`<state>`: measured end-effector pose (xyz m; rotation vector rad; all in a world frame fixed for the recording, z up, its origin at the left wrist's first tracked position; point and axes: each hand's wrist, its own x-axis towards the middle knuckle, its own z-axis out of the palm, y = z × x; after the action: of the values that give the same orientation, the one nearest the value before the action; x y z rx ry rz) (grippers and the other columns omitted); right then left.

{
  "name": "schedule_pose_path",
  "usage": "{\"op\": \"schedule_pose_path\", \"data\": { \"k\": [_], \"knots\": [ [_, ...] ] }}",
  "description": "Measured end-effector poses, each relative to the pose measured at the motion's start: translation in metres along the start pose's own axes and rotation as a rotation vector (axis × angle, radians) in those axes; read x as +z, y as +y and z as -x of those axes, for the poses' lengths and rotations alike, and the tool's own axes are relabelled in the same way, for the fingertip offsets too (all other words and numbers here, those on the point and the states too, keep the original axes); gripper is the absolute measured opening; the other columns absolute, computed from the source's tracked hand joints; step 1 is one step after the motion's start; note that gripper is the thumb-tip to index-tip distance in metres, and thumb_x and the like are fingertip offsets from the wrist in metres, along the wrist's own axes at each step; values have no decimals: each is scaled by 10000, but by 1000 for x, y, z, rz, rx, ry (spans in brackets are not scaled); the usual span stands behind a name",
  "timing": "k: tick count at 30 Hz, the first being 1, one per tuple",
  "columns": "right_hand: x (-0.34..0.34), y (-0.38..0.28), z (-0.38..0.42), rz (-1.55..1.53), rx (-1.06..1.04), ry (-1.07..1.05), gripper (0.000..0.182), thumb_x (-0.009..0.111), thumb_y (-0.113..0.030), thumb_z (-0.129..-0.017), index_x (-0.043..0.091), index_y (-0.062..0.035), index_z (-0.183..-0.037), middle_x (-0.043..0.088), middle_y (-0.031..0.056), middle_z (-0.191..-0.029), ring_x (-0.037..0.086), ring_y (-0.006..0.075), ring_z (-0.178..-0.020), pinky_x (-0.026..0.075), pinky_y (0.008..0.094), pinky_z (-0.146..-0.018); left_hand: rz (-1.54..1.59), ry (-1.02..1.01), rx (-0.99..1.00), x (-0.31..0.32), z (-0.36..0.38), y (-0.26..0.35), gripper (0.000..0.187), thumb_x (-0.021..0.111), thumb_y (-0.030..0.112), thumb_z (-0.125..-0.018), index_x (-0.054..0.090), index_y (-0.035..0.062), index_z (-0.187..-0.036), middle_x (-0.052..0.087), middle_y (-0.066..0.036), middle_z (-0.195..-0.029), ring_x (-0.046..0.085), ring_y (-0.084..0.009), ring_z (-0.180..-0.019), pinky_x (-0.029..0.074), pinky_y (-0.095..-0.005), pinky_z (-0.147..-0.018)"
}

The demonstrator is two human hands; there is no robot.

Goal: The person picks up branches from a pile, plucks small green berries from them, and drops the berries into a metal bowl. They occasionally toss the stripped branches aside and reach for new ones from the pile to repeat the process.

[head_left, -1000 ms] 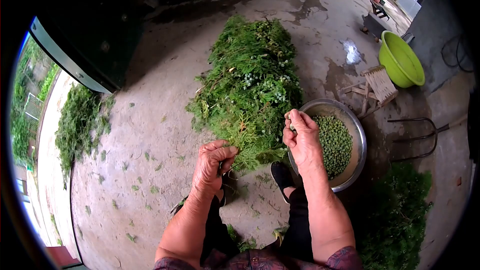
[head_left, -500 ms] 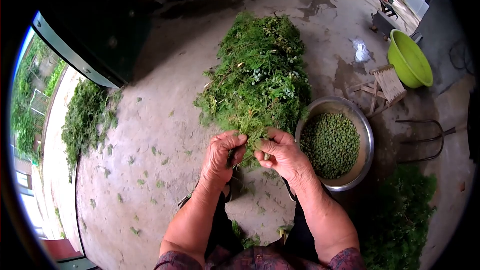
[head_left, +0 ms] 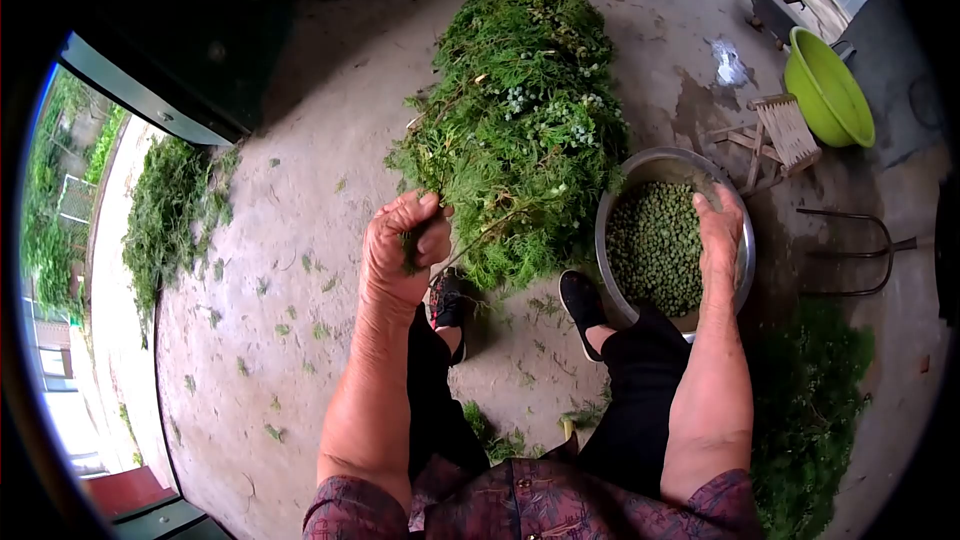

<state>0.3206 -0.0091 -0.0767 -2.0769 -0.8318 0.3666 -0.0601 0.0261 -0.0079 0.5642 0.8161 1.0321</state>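
Observation:
My left hand [head_left: 400, 248] is closed around a green leafy sprig [head_left: 470, 240] whose stem runs to the right toward a big pile of green branches [head_left: 520, 120] on the concrete ground. My right hand [head_left: 720, 235] rests over the far right rim of a metal bowl [head_left: 610, 205] filled with small green seeds [head_left: 655, 245]. Whether that hand holds anything is not clear. My two black shoes [head_left: 580, 300] and black trousers show below, between the hands.
A lime green basin [head_left: 830, 90] and a small wooden stool [head_left: 775, 145] stand at upper right. A metal fork tool [head_left: 855, 250] lies right of the bowl. More green cuttings lie at the left [head_left: 165, 220] and at lower right [head_left: 810, 410]. A dark doorway is at upper left.
My right hand left the sprig and moved right to the bowl's rim. My left hand lifted the sprig upward and left. The view tilted down toward my lap.

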Motion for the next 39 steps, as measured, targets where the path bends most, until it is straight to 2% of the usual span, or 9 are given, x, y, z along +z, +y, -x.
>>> {"op": "schedule_pose_path", "data": {
  "k": [5, 9, 14, 18, 23, 25, 31, 37, 39],
  "knots": [
    [54, -44, 72, -603, 389, -713, 173, 576, -158, -865, 605, -7, -946, 633, 72, -746, 624, 149, -620, 517, 257, -540, 50, -124, 52, 5, 4, 3, 216, 581, 223, -810, 554, 20, -743, 353, 21, -455, 278, -102, -395, 219, -259, -423],
    [98, -56, 130, -682, 532, -1085, 337, 616, -282, -843, 564, 14, -994, 632, 111, -842, 625, 196, -734, 520, 321, -664, 109, -202, 124, 8, 2, 0, 222, 574, 246, -792, 544, 31, -746, 358, 24, -446, 284, -107, -401, 221, -271, -438],
    [122, -91, 143, -1139, 578, -886, 186, 535, -186, -900, 535, -20, -985, 600, 119, -895, 617, 206, -796, 511, 332, -716, 200, -460, 246, 28, 4, 1, 233, 573, 270, -773, 507, 49, -804, 378, 20, -450, 296, -112, -409, 220, -270, -444],
    [112, -110, 111, -1218, 457, -761, 81, 510, -66, -892, 532, -9, -945, 596, 98, -855, 625, 200, -761, 533, 324, -676, 366, -363, 219, 28, -5, -6, 286, 558, 265, -757, 530, -11, -826, 472, -77, -560, 409, -177, -498, 319, -304, -499],
    [92, -105, 82, -980, 179, -738, 238, 592, -201, -861, 547, -9, -994, 614, 54, -833, 638, 151, -712, 508, 253, -605, 185, -35, 207, 32, -7, -10, 230, 559, 141, -776, 539, 16, -969, 531, -65, -728, 512, -196, -662, 425, -331, -739],
    [86, -96, 73, -1030, 30, -880, 212, 578, -183, -864, 545, -24, -1001, 610, 53, -847, 636, 169, -708, 503, 269, -600, 73, -4, 175, 25, -7, -11, 203, 546, 88, -776, 540, 23, -968, 542, -60, -739, 517, -182, -663, 428, -333, -742],
    [73, -91, 85, -915, 107, -1095, 155, 516, -118, -890, 532, -24, -1012, 607, 81, -870, 629, 192, -785, 521, 317, -736, -190, 143, 163, 23, -6, -11, 82, 549, 30, -799, 595, 17, -866, 600, -53, -776, 571, -142, -681, 473, -248, -630],
    [63, -106, 126, -927, 157, -1206, 175, 545, -36, -842, 584, 28, -1000, 629, 94, -856, 642, 171, -749, 547, 303, -684, -479, 75, 336, 36, 1, -18, 204, 621, 79, -815, 618, -30, -987, 644, -70, -867, 584, -128, -781, 470, -258, -718],
    [63, -111, 130, -655, 69, -1263, 154, 552, -39, -839, 596, -13, -985, 616, 61, -852, 606, 147, -739, 504, 267, -644, -452, 67, 385, 42, 3, -23, 347, 649, 158, -826, 572, -20, -1114, 641, -75, -960, 570, -138, -916, 433, -273, -858]
  ]
}}
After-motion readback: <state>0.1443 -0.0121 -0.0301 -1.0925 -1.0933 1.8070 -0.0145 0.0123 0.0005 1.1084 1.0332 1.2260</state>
